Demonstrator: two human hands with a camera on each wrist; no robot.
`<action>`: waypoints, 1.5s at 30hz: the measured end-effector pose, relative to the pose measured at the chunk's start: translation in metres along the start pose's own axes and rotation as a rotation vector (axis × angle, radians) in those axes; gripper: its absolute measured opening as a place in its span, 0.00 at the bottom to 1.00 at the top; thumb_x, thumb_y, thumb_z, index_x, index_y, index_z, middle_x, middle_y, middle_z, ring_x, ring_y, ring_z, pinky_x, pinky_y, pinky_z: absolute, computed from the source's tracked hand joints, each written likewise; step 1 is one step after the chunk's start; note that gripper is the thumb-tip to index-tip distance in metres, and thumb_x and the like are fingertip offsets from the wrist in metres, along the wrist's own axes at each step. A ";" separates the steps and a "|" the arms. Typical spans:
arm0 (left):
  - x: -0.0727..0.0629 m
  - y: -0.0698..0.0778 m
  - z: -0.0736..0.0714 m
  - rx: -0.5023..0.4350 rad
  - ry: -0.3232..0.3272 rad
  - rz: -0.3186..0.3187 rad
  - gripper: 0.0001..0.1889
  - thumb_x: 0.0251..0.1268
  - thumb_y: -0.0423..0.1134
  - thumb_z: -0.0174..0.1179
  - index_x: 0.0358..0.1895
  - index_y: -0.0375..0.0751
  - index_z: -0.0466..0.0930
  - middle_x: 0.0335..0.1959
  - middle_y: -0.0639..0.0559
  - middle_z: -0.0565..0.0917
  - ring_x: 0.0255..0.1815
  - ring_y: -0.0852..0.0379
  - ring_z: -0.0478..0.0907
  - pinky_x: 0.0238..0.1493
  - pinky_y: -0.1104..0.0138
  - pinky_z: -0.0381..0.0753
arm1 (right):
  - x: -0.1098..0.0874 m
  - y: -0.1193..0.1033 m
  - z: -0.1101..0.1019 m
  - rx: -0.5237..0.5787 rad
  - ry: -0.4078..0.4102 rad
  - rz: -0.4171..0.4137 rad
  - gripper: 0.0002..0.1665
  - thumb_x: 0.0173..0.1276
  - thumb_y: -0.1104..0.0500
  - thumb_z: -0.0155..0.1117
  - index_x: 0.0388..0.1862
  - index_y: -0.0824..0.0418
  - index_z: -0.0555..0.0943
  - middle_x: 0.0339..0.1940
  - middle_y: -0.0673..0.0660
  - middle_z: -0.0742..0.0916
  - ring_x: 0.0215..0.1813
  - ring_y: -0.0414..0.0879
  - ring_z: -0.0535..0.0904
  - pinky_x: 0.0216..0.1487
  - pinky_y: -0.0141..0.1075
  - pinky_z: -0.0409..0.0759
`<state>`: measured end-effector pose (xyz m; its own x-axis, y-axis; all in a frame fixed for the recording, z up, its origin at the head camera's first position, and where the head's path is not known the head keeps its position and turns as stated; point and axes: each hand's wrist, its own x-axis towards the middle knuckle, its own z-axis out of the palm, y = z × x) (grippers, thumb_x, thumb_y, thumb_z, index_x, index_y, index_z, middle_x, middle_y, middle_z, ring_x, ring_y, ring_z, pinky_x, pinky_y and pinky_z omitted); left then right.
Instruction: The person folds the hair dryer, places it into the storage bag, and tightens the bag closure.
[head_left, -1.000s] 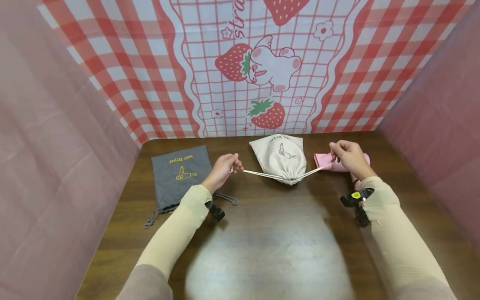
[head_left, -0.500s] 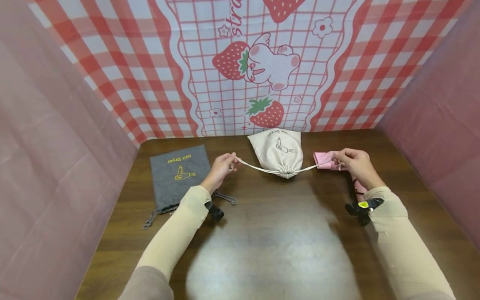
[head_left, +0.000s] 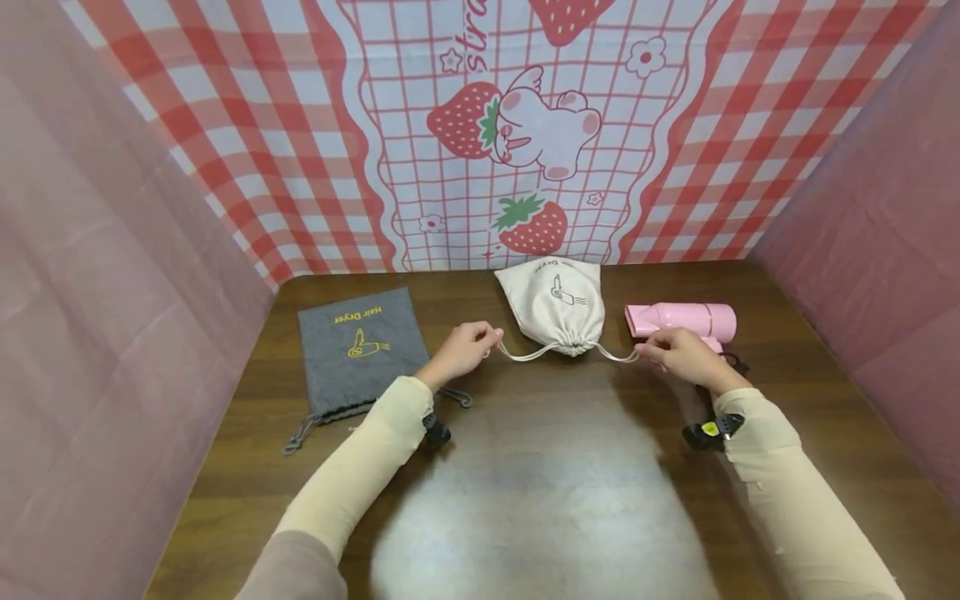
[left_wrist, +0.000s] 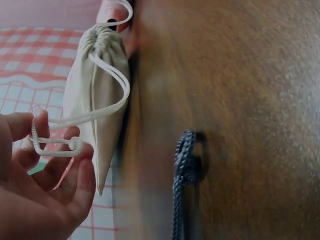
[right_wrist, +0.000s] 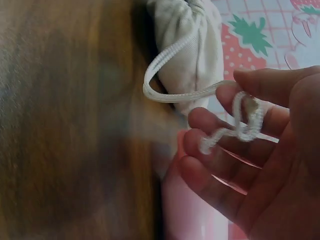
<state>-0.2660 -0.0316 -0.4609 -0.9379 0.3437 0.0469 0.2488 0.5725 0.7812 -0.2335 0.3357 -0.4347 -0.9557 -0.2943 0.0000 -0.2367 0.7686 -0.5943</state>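
A cream drawstring pouch (head_left: pixel 558 300) printed with a hair dryer lies at the back of the table, its mouth gathered tight toward me. My left hand (head_left: pixel 463 350) pinches the left drawstring (left_wrist: pixel 117 82) between thumb and forefinger; the knotted end dangles beside the other fingers. On the other side my right hand (head_left: pixel 678 354) pinches the right drawstring (right_wrist: pixel 165 90) the same way, its end trailing over the curled fingers. Both cords sag in loose curves between pouch and hands. A pink hair dryer (head_left: pixel 690 321) lies just behind the right hand, its handle partly hidden.
To the left lies a flat grey drawstring pouch (head_left: pixel 360 350) lettered "Hair Dryer", its grey cord (left_wrist: pixel 185 160) reaching past the left wrist. A strawberry-print curtain (head_left: pixel 480 167) hangs along the back edge of the wooden table (head_left: pixel 540 500). Pink cloth (head_left: pixel 112 292) walls both sides.
Both hands have come inward toward the cream pouch, and its drawstrings have gone from taut to slack. The right hand has moved off the pink hair dryer, which shows more fully.
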 end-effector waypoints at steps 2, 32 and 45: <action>0.000 0.001 0.002 0.065 0.005 0.005 0.15 0.74 0.46 0.51 0.35 0.40 0.83 0.32 0.46 0.83 0.32 0.57 0.75 0.39 0.66 0.73 | 0.001 -0.002 0.002 -0.026 -0.019 0.013 0.19 0.71 0.55 0.60 0.23 0.67 0.79 0.14 0.48 0.76 0.19 0.37 0.69 0.23 0.32 0.67; 0.016 0.013 0.014 0.182 0.214 0.011 0.12 0.70 0.42 0.56 0.49 0.41 0.81 0.50 0.44 0.81 0.54 0.46 0.78 0.58 0.56 0.74 | -0.009 0.005 -0.003 -0.031 -0.062 0.035 0.14 0.71 0.58 0.60 0.36 0.69 0.83 0.23 0.58 0.83 0.27 0.43 0.76 0.29 0.32 0.72; 0.047 0.063 0.031 0.218 0.203 0.099 0.16 0.68 0.43 0.56 0.56 0.43 0.77 0.55 0.46 0.78 0.56 0.49 0.77 0.59 0.60 0.75 | -0.014 -0.007 -0.019 -0.141 0.028 0.048 0.15 0.72 0.55 0.59 0.36 0.68 0.83 0.24 0.55 0.81 0.28 0.45 0.71 0.31 0.36 0.68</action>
<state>-0.2868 0.0435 -0.4292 -0.9302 0.2629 0.2562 0.3667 0.6976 0.6155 -0.2219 0.3454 -0.4152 -0.9704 -0.2413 -0.0020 -0.2115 0.8542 -0.4749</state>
